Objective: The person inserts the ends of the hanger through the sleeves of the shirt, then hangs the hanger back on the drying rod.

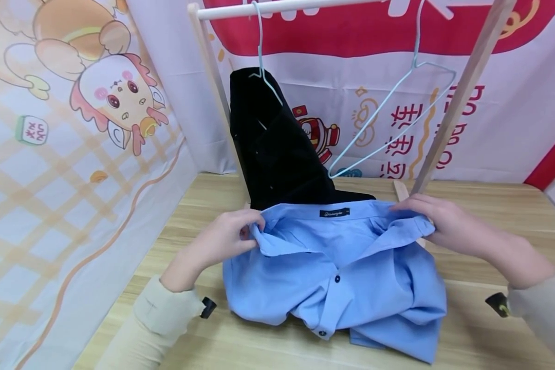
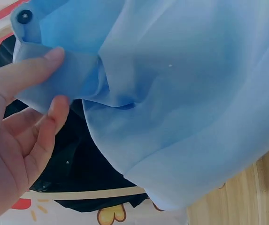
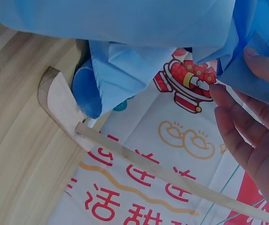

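Note:
Both hands hold up a light blue button shirt (image 1: 374,288) by its collar, over the wooden table. At the collar's left end, my left hand (image 1: 226,231) pinches the fabric; the left wrist view shows thumb and fingertips on either side of the collar (image 2: 78,70), close to a dark button (image 2: 25,17). On the opposite side, my right hand (image 1: 439,221) grips the other collar end, thumb and fingers around the cloth. A dark label (image 1: 334,212) shows inside the neck. The shirt's lower front hangs in folds, with dark buttons down its placket.
Behind the shirt stands a wooden rack with a white top bar (image 1: 287,6). A black garment (image 1: 282,149) hangs there from a light hanger (image 1: 260,46); a bare pale blue wire hanger (image 1: 374,110) hangs at right. The rack's right post (image 1: 458,103) rises near my right hand.

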A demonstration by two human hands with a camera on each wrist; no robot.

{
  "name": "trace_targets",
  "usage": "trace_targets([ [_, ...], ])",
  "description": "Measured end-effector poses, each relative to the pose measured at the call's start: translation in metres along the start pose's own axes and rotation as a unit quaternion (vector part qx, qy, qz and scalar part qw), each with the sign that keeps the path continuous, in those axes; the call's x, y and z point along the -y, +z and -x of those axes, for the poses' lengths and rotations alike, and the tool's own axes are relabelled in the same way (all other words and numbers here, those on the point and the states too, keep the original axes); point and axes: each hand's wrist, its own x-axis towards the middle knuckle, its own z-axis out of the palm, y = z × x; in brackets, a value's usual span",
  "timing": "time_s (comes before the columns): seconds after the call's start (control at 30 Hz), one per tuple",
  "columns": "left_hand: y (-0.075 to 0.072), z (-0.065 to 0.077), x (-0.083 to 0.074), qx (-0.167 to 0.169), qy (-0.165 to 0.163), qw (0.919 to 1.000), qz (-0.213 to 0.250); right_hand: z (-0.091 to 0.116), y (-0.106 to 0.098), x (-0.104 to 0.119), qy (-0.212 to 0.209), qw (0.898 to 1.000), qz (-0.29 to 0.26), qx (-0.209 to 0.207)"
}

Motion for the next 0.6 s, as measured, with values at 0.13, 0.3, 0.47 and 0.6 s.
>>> trace_targets([
  [0.13,0.0,0.001,-0.001,-0.006,0.003,1.0,0.007,-0.001,-0.002,-0.002,0.002,1.0,0.0,0.001],
  [0.3,0.0,0.0,-0.002,-0.014,-0.004,0.9998,0.013,-0.006,-0.008,-0.004,-0.018,1.0,0.009,-0.005],
  [0.47,-0.002,0.0,-0.003,0.005,-0.024,0.9991,0.034,-0.014,-0.017,-0.006,-0.022,0.999,0.031,-0.005],
  [0.6,-0.003,0.002,-0.003,0.026,-0.04,0.9978,0.047,-0.021,-0.026,-0.006,-0.007,0.999,0.034,-0.001],
])
